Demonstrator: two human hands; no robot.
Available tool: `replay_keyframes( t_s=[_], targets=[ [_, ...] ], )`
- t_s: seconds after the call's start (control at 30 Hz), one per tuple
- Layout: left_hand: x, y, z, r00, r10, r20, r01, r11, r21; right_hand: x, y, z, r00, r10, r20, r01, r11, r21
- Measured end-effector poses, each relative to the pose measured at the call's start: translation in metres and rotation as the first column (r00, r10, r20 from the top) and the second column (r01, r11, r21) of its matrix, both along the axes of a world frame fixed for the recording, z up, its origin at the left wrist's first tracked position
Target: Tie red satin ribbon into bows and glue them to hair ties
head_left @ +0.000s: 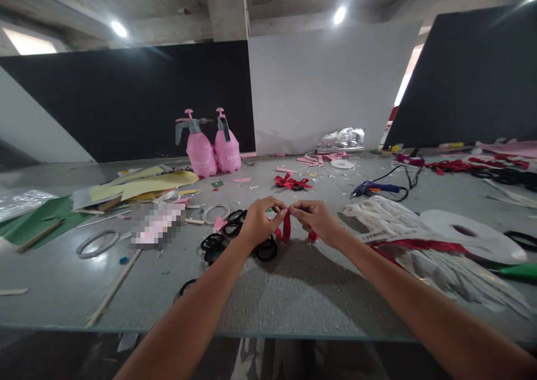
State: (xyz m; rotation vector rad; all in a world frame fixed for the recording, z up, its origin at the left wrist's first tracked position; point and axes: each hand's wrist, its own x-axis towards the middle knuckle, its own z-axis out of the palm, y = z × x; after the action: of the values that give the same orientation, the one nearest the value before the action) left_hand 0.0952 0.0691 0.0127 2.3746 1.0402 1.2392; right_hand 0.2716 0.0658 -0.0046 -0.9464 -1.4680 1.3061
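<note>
My left hand (262,220) and my right hand (312,217) meet over the middle of the table, thumbs and fingertips pinched close together. Between them they grip a red ribbon (286,230), which hangs down in a loop below the left fingertips; a bit of red also shows under the right hand. Several black hair ties (215,242) lie around and partly behind my left hand. Just beyond the hands rests a red ribbon bow (292,182).
Two pink spray bottles (201,155) stand at the back. A blue glue gun (380,188) with its cord lies right of the bow. White ribbon (384,215) and a white spool (499,240) sit at the right. Paper sheets (146,187) and a stick (113,290) lie left.
</note>
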Motion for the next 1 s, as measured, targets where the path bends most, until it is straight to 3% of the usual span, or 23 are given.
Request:
replay_keyframes(
  t_s=[0.2, 0.4, 0.57, 0.77, 1.0],
  targets=[
    [-0.003, 0.001, 0.001, 0.992, 0.065, -0.112, -0.057, 0.996, 0.073, 0.001, 0.006, -0.005, 0.98, -0.102, 0.17, 0.076, 0.985, 0.155],
    [-0.003, 0.002, 0.0, 0.965, 0.164, -0.205, -0.136, 0.98, 0.142, -0.003, 0.004, -0.005, 0.916, -0.218, 0.336, 0.067, 0.911, 0.407],
    [0.0, 0.003, -0.003, 0.947, 0.21, -0.244, -0.173, 0.971, 0.164, -0.006, 0.002, -0.008, 0.891, -0.258, 0.373, 0.073, 0.893, 0.445],
    [-0.003, 0.005, -0.003, 0.957, 0.169, -0.238, -0.139, 0.981, 0.138, -0.006, 0.004, -0.009, 0.893, -0.299, 0.337, 0.123, 0.881, 0.456],
    [-0.002, 0.005, -0.004, 0.957, 0.195, -0.212, -0.169, 0.976, 0.138, -0.005, 0.006, -0.012, 0.887, -0.282, 0.367, 0.075, 0.87, 0.487]
  ],
)
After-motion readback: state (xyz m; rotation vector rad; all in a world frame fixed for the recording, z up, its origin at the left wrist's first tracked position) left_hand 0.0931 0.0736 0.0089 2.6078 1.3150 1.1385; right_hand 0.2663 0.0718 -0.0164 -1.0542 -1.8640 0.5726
